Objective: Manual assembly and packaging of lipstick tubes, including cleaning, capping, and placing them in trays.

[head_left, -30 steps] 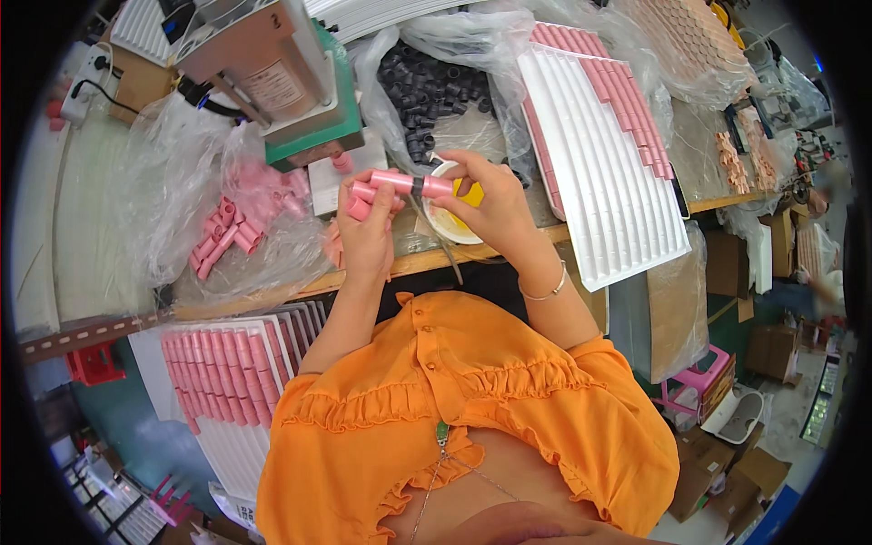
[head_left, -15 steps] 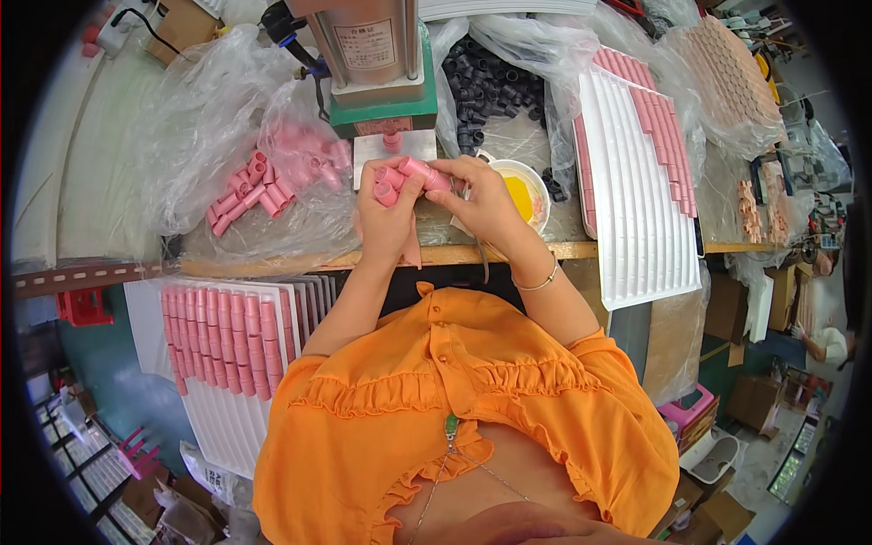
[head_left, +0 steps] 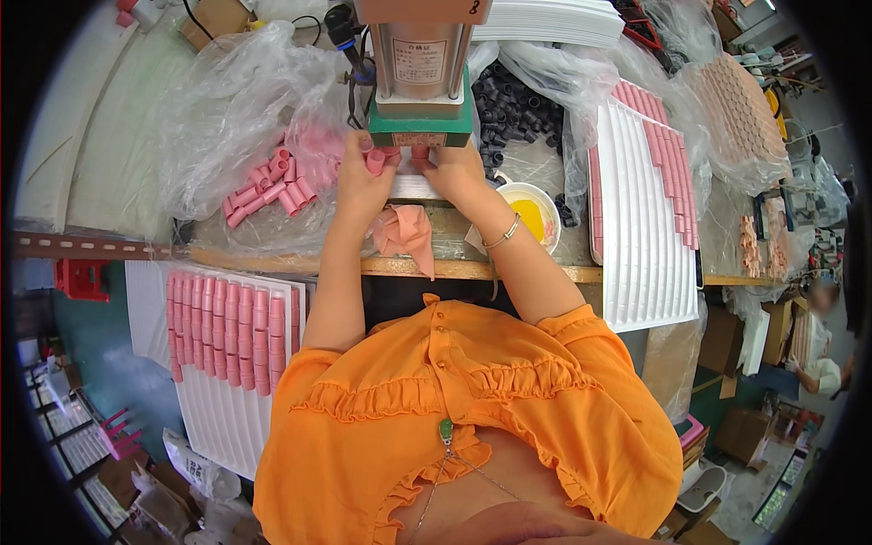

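Note:
My left hand [head_left: 363, 186] is closed around pink tubes [head_left: 375, 163], their open ends showing above the fingers. Under the green head of a press [head_left: 422, 123], a pink piece [head_left: 420, 153] stands over the pale metal base [head_left: 413, 187]. My right hand [head_left: 459, 174] has its fingers at that piece from the right; the fingertips are partly hidden by the press head. A crumpled pink cloth [head_left: 406, 234] lies on the bench just below my hands.
Loose pink tubes [head_left: 268, 189] lie left on plastic film. Dark fittings [head_left: 513, 104] are heaped behind my right hand. A white bowl with yellow contents [head_left: 548, 204] stands right. White ribbed trays [head_left: 640, 227] hold rows of pink tubes, as does another tray [head_left: 222, 418] at lower left.
Both hands have moved forward and apart, to under the press head. The pink piece in my right fingers is now at the press. The pink cloth has come into fuller view.

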Action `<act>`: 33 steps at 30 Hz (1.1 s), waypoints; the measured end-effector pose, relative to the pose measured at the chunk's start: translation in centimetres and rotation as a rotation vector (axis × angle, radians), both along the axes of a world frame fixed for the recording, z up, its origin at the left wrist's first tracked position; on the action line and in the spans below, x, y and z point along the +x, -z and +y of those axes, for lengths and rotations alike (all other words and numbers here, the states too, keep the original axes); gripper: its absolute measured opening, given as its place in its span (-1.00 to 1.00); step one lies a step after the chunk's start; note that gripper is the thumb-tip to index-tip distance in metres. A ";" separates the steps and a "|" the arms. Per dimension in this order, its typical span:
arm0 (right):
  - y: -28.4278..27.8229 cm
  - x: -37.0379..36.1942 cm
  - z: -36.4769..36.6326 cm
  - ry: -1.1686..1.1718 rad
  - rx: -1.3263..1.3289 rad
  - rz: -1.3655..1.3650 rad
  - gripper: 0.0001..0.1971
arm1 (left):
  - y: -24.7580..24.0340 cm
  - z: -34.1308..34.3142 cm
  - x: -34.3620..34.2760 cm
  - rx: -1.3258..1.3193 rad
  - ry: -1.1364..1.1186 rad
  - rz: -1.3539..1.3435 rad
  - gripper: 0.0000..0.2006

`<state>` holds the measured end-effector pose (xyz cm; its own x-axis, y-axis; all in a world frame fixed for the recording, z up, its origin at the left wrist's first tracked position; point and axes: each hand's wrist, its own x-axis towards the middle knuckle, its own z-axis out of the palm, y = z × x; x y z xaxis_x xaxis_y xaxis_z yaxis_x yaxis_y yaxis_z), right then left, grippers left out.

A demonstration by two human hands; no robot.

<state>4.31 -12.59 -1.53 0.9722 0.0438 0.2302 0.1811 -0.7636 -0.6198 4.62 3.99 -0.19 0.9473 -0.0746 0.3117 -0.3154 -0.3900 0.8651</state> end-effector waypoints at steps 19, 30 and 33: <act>-3.7 -10.4 -1.5 -0.001 0.577 0.005 -0.75 | -3.3 -2.5 -9.6 -0.019 0.133 0.004 -0.67; -5.0 -6.8 -9.6 0.099 0.473 0.303 -0.76 | -6.5 10.8 -16.7 0.113 -0.139 -0.009 -0.75; 2.8 0.8 -18.3 0.170 0.020 -0.008 -0.70 | -6.7 21.4 -20.3 0.311 -0.627 -0.037 -0.80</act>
